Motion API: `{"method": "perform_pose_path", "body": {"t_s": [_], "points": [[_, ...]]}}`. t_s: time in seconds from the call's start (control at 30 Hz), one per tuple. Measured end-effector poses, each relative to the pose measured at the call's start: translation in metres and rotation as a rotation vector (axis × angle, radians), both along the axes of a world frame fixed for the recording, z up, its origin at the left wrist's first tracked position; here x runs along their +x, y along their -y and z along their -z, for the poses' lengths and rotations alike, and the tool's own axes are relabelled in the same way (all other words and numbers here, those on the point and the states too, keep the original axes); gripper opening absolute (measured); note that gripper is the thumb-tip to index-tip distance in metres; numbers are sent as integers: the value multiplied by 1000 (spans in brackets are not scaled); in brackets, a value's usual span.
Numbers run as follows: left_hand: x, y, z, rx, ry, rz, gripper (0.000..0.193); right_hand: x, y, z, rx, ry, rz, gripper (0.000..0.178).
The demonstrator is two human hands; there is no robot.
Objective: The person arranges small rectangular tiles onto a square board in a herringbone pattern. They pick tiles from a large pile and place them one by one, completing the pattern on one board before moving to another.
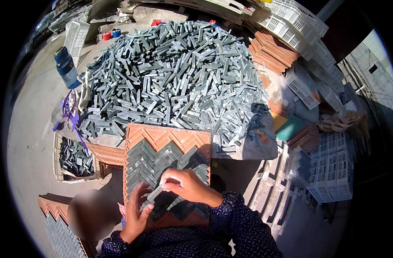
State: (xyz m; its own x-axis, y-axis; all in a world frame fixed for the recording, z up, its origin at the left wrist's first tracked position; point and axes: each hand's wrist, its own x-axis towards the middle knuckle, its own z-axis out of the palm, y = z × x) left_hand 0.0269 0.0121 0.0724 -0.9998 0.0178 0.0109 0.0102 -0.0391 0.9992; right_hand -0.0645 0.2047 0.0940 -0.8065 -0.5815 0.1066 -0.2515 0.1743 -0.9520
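An orange herringbone tray (196, 136) leans from the worktable's near edge toward my lap. Dark grey-green stone strips (162, 160) fill its middle in a zigzag, while bare orange slots show along the top. Over the lower part of the tray, my right hand (188, 185) pinches one end of a loose stone strip (154, 195) between thumb and fingers. My left hand (137, 211) is beside the strip's other end, fingers curved and thumb apart. Whether its fingertips touch the strip is hard to see. My hands hide some of the filled rows.
A large heap of stone strips (175, 77) covers the table beyond the tray. Left are a water bottle (66, 69) and a crate of strips (77, 159); a filled tray (61, 230) lies lower left. Stacked orange trays (271, 51) and white crates (331, 172) stand right.
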Motion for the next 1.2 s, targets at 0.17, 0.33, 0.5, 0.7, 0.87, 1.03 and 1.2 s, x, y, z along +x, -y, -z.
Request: {"method": "perform_pose_path", "body": {"t_s": [0.17,0.33,0.5,0.7,0.87,1.03,1.2], "points": [[-6,48,25,190,389,28,17,-61,-47,35,269,-272,527,16],[-69,231,79,56,78,-404,22,-116,-126,48,869,-345,1022,31],[-71,406,98,-327,157,-830,61,-134,-100,58,914,-172,987,53],[-33,253,109,-260,153,-486,55,-123,-122,63,299,-202,884,32],[27,193,119,-147,305,-538,54,-104,-81,59,29,207,565,20],[28,165,111,-94,290,-511,46,-97,-87,70,-58,341,599,14],[21,169,108,-120,279,-521,45,-99,-88,84,-54,368,588,14]]}}
